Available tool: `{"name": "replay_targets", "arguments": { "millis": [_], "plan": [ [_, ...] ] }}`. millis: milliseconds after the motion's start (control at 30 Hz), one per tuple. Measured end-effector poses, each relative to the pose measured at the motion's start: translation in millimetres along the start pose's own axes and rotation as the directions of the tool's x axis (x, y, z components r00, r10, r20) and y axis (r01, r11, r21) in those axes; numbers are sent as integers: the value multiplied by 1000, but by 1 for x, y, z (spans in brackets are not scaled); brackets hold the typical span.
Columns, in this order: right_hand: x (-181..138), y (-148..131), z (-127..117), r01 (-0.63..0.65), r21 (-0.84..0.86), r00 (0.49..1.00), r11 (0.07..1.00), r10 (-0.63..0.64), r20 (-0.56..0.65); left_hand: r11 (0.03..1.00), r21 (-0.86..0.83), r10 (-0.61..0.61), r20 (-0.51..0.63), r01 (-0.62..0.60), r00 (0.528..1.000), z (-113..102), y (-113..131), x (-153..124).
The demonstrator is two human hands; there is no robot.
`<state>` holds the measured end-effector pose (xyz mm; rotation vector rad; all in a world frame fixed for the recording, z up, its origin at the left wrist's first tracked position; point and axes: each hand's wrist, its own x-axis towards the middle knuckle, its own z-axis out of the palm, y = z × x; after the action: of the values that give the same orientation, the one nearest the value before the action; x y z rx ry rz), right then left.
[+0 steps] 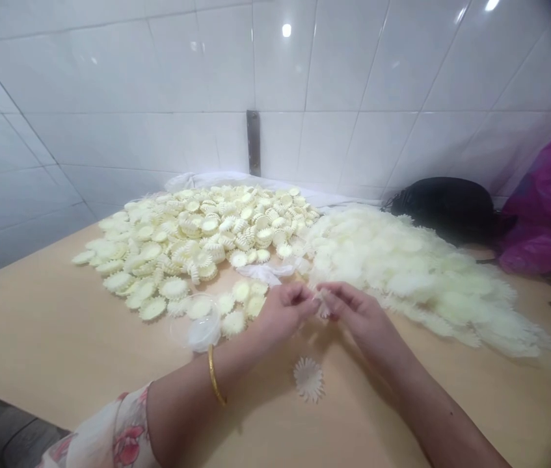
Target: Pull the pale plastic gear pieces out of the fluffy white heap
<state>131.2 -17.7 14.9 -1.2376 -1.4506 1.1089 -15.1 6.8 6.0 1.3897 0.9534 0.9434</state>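
Both hands meet above the table, pinching one small white petal-edged piece (pixel 324 305) between them. My left hand (pixel 287 309), with a gold bangle on its wrist, has its fingers closed on the piece's left side. From the right, my right hand (pixel 358 312) grips the same piece between thumb and fingers. Much of it is hidden by the fingertips. Below the hands, a single flat white flower-shaped piece (pixel 309 379) lies on the table. Just left of my left hand are several loose pale yellow discs (pixel 233 323) and a clear plastic container (pixel 203 333).
A large heap of pale yellow scalloped cups (pixel 207 227) covers the table's back left. Frilly whitish flower pieces (pixel 416 273) are piled at right. Behind them sit a black bag (pixel 443 205) and a magenta plastic bag (pixel 548 201). A tiled wall (pixel 158 71) closes off the back.
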Motion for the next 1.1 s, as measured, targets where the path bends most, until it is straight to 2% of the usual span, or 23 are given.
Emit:
{"name": "replay_targets", "arguments": {
  "millis": [100,167,267,367,467,600,700,767,867,1033,1100],
  "plan": [
    [-1,0,0,-13,72,998,997,8,69,999,-35,-14,51,16,999,2,1,-3],
    [-2,-1,1,0,57,998,998,-4,64,998,-46,-49,78,53,996,2,2,-5],
    [-3,-1,4,3,-28,1000,1000,-3,8,997,-27,-74,95,77,993,3,3,-8],
    [-2,1,6,38,-206,995,978,-56,-79,998,27,-56,92,54,994,3,3,-8],
    [0,7,3,62,-320,980,945,-118,-159,994,110,-8,37,4,999,-1,2,-6],
    [5,11,-9,38,-275,967,961,-105,-232,945,307,126,-31,-110,992,-15,4,-3],
    [7,11,-13,32,-220,960,975,-91,-264,923,365,152,-59,-120,987,-21,7,-3],
    [7,10,-13,37,-182,968,983,-81,-239,943,321,114,-61,-88,992,-20,9,-4],
    [6,8,-9,52,-122,983,991,-73,-171,985,170,36,-29,-31,999,-9,12,-5],
    [3,5,-5,30,10,995,1000,-29,-98,985,-138,-76,174,101,982,6,13,-1],
    [2,4,-4,13,27,997,1000,-11,-75,973,-205,-69,185,107,980,8,11,0]
  ]
}}
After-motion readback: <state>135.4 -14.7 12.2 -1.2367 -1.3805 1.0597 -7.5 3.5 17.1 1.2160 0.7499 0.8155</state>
